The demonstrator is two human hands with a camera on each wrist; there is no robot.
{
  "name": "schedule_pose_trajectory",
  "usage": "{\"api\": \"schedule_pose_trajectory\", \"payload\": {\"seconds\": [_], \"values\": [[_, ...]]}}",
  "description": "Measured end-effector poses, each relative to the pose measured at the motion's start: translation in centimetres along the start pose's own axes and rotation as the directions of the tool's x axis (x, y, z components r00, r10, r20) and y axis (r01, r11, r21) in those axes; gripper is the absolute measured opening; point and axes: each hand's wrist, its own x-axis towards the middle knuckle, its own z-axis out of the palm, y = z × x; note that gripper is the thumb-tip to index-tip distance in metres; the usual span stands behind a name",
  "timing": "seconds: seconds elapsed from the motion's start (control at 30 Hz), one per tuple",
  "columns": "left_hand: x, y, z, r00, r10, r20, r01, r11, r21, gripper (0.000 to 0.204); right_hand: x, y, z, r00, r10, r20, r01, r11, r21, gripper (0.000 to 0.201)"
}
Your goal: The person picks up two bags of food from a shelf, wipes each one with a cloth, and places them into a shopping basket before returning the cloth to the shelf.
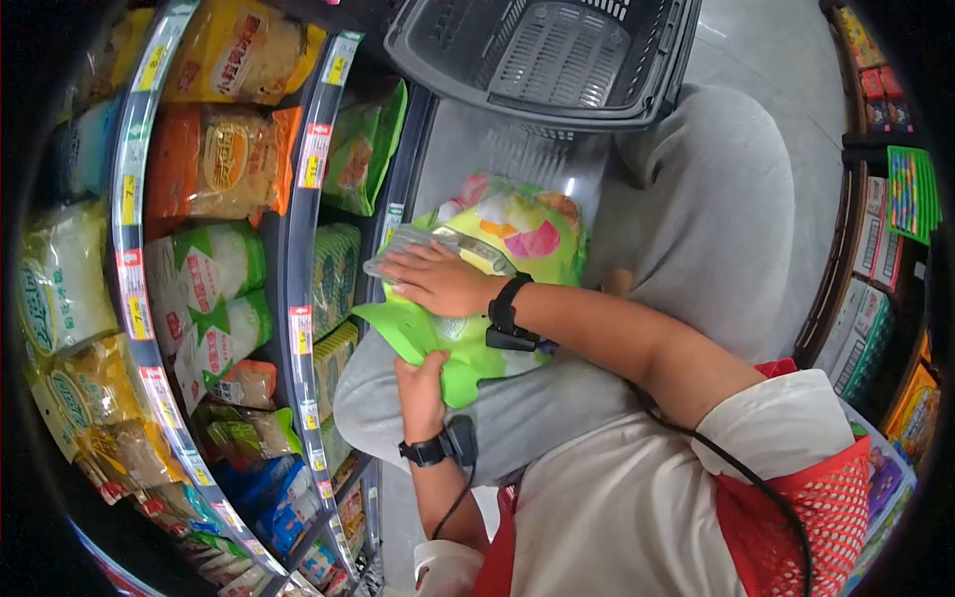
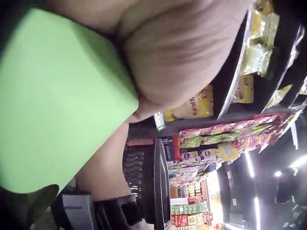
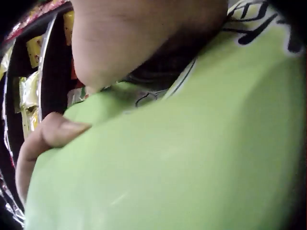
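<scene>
A bright green plastic bag point(image 1: 453, 343) printed with pink, white and yellow shapes lies across the seated person's lap. Pinched at its near, plain green edge, the bag is held by the left hand point(image 1: 421, 390), thumb on top. The right hand point(image 1: 443, 283) rests on the bag's upper side with fingers extended, over a crinkled clear plastic piece point(image 1: 416, 246). In the right wrist view, the left thumb point(image 3: 60, 132) lies on the bag's edge, below the right hand point(image 3: 139, 38). A green flap point(image 2: 62, 100) fills much of the left wrist view beside the left hand point(image 2: 177, 52).
A black shopping basket point(image 1: 542, 114) stands on the floor ahead. Shelves with price strips point(image 1: 139, 209) and bagged dry goods point(image 1: 224, 164) rise close on the left. Boxed goods point(image 1: 860, 323) line another shelf at the right. A cable point(image 1: 741, 463) runs along the right arm.
</scene>
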Motion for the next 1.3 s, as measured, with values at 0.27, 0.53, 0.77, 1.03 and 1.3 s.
{"api": "schedule_pose_trajectory", "payload": {"seconds": [0.27,0.53,0.77,1.03,1.3], "values": [[-1.2,-0.9,2.2,0.978,-0.057,-0.198,0.021,0.984,-0.178,0.024,-0.7,9.0,-4.0,0.948,0.317,-0.040,-0.311,0.885,-0.348,0.053],[-1.9,-2.6,2.3,0.973,-0.026,-0.228,-0.029,0.971,-0.237,0.033,0.9,15.8,-7.6,0.829,0.541,0.139,-0.475,0.814,-0.334,0.044],[-0.7,-2.8,3.2,0.935,-0.047,-0.351,-0.095,0.922,-0.374,0.037,3.4,6.8,-5.8,0.801,0.556,0.221,-0.510,0.827,-0.235,0.048],[-0.7,-3.7,3.3,0.931,-0.021,-0.363,-0.076,0.965,-0.251,0.045,0.1,16.0,-6.9,0.787,0.616,-0.038,-0.603,0.755,-0.257,0.060],[-0.3,-3.9,3.7,0.906,-0.050,-0.420,-0.064,0.965,-0.253,0.036,3.2,20.4,-7.6,0.549,0.831,0.085,-0.833,0.552,-0.017,0.072]]}}
